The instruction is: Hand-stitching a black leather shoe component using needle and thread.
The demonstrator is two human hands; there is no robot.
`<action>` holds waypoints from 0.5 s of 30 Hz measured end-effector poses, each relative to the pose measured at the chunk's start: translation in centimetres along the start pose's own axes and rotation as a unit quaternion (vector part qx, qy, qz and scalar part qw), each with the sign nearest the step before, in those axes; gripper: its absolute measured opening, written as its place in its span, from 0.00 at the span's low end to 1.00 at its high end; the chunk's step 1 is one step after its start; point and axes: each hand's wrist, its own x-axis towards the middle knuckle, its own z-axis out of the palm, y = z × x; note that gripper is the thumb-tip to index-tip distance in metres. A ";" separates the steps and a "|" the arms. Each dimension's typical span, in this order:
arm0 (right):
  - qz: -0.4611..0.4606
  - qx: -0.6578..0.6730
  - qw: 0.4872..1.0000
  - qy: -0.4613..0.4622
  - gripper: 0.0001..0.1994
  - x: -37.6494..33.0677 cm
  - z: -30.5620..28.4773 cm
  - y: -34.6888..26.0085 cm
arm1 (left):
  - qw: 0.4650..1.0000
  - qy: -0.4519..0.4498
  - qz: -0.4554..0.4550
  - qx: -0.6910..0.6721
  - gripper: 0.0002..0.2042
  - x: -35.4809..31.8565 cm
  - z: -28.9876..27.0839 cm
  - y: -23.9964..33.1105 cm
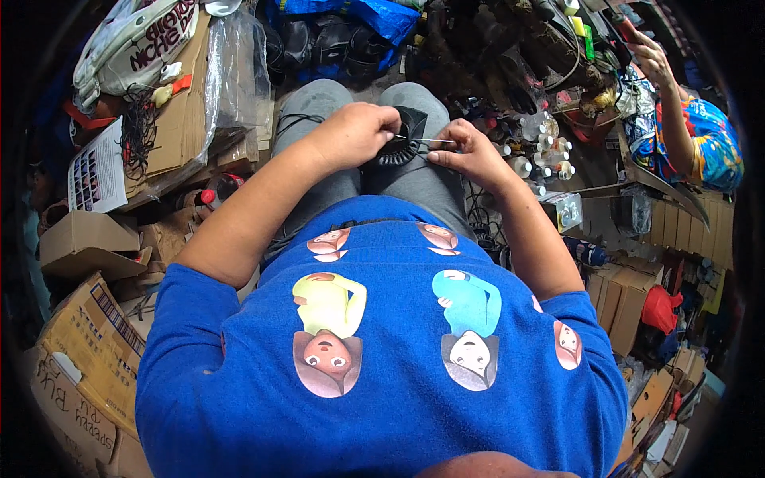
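On my grey-trousered lap lies a black shoe-like piece with a ribbed, gathered edge around a dark opening. My left hand is closed at its left side, fingertips pinched on the rim. From the right, my right hand pinches a thin, pale needle-like tool that points left toward the piece. The tool's far end meets the dark opening, and its exact kind is too small to tell. A black cord loops over my left thigh.
Several small bottles stand right of my knees. At left are cardboard sheets, plastic wrap and boxes. Black shoes and a blue bag lie ahead. Another person's arm is at the upper right.
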 end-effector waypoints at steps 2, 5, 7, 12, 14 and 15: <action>0.040 0.011 0.998 -0.037 0.07 -1.0 -0.9 0.3 | 0.998 -0.053 -0.020 0.008 0.06 0.4 -0.3 0.8; 0.043 0.083 0.995 -0.022 0.06 -2.6 -2.5 -1.5 | 0.997 -0.055 0.004 0.049 0.07 0.7 0.0 0.7; -0.066 -0.029 0.996 0.047 0.08 -1.1 -4.2 -1.4 | 0.997 -0.055 0.027 0.054 0.07 1.1 0.2 0.7; -0.059 -0.258 0.953 0.150 0.07 1.2 -4.2 -2.3 | 0.991 -0.068 0.076 0.089 0.05 1.4 0.4 0.5; -0.091 -0.239 0.963 0.090 0.08 0.3 -3.2 -5.2 | 0.992 -0.058 0.070 0.086 0.06 1.2 0.2 0.2; -0.115 -0.383 0.916 0.022 0.07 0.3 -2.7 -6.0 | 0.993 -0.052 0.071 0.083 0.06 1.1 0.2 0.1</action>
